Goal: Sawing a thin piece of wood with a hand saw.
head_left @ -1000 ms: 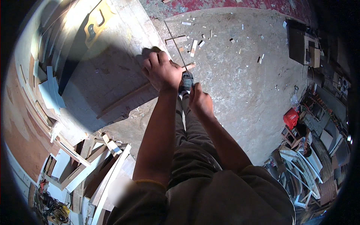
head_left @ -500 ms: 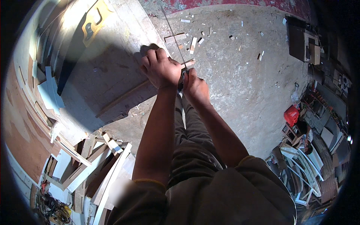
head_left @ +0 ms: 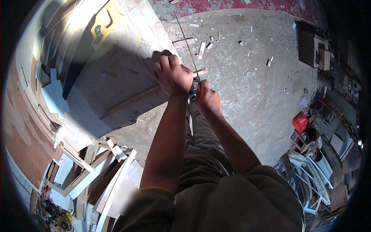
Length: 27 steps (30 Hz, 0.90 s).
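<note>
My left hand [head_left: 172, 75] is closed over a thin wooden strip [head_left: 133, 100] and presses it down at the right edge of the wooden bench [head_left: 148, 23]. The strip's free end juts out past the bench edge. In my right hand [head_left: 208, 99], just beyond that edge, is a saw [head_left: 186, 42]. Its long thin blade shows edge-on, pointing away from me and crossing the jutting end. The fingers hide the saw's grip, and how deep the blade sits in the wood cannot be seen.
A handsaw with a yellow handle [head_left: 101, 31] lies on the bench at the left. Small offcuts [head_left: 202, 50] litter the concrete floor [head_left: 251, 100]. Scrap boards [head_left: 92, 174] are heaped at lower left. Another person [head_left: 317, 145] is at far right beside piled wood, near a red bag [head_left: 300, 121].
My right hand has drawn the saw slightly back toward me. The left hand still presses on the strip. The whole view has shifted a little.
</note>
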{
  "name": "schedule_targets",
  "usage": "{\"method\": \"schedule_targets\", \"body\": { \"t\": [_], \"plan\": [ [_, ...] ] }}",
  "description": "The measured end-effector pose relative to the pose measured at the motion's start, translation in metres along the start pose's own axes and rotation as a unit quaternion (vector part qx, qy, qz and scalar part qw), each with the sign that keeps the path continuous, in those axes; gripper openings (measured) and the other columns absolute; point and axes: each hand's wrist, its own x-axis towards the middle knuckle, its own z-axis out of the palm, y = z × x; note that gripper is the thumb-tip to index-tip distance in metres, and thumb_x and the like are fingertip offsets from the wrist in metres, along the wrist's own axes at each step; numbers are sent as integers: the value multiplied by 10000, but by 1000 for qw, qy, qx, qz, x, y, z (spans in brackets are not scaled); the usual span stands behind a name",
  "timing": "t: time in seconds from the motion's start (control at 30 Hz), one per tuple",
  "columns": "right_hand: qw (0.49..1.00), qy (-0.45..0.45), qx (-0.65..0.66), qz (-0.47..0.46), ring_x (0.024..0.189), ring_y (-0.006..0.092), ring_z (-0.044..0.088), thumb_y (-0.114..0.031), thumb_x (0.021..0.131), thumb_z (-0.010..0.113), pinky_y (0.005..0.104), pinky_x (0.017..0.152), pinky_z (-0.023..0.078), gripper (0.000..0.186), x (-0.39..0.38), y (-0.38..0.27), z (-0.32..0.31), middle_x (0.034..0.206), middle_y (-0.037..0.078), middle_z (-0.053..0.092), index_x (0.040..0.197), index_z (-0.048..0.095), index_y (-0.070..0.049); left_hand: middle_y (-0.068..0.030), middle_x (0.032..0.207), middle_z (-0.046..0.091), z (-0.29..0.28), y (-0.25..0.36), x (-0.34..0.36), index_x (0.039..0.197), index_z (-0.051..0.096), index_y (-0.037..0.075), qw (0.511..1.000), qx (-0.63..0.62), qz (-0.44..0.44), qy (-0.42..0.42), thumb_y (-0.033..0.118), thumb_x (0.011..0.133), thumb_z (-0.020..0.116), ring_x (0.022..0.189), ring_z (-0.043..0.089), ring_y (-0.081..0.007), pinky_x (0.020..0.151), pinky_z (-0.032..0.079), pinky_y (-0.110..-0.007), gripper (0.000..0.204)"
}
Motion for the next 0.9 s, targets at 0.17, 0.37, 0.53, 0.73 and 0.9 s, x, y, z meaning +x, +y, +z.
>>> {"method": "schedule_targets", "body": {
  "t": [0.17, 0.37, 0.53, 0.73, 0.9],
  "plan": [
    [999, 28, 13, 18, 544, 473, 615, -208, 993, 550, 569, 480, 479, 178, 5, 0, 10, 599, 236, 606, 1056, 460, -68, -73, 954, 525, 3, 1, 3, 839, 590, 113, 1000, 16, -10, 9, 150, 608, 720, 944, 526, -301, 797, 424, -474, 268],
    [990, 104, 12, -91, 536, 475, 600, -184, 985, 570, 563, 457, 460, 169, -38, 25, 8, 595, 246, 585, 1063, 466, -76, -73, 942, 532, -1, -5, -1, 834, 579, 108, 1000, 18, 5, -4, 314, 617, 818, 947, 529, -308, 781, 428, -484, 383],
    [1000, 15, 9, 6, 542, 471, 605, -201, 996, 551, 565, 468, 468, 166, -12, 22, 9, 605, 247, 595, 1066, 473, -73, -68, 961, 550, 4, 6, 3, 838, 590, 108, 999, 10, -31, 6, 311, 624, 815, 944, 536, -315, 785, 432, -487, 371],
    [999, 5, 19, -28, 587, 473, 629, -228, 993, 564, 553, 491, 488, 162, -18, 24, -16, 618, 238, 611, 1034, 512, -80, -65, 961, 558, 1, 2, 2, 838, 603, 111, 999, 14, -15, 25, 147, 657, 712, 932, 540, -302, 790, 440, -482, 214],
    [1000, 2, 25, 6, 648, 477, 651, -267, 990, 560, 571, 561, 513, 195, -8, 3, -28, 683, 248, 644, 1050, 530, -84, -72, 934, 559, 4, -3, 1, 842, 601, 109, 998, 4, 11, 62, 147, 660, 692, 897, 542, -309, 782, 440, -478, 208]
  ]
}}
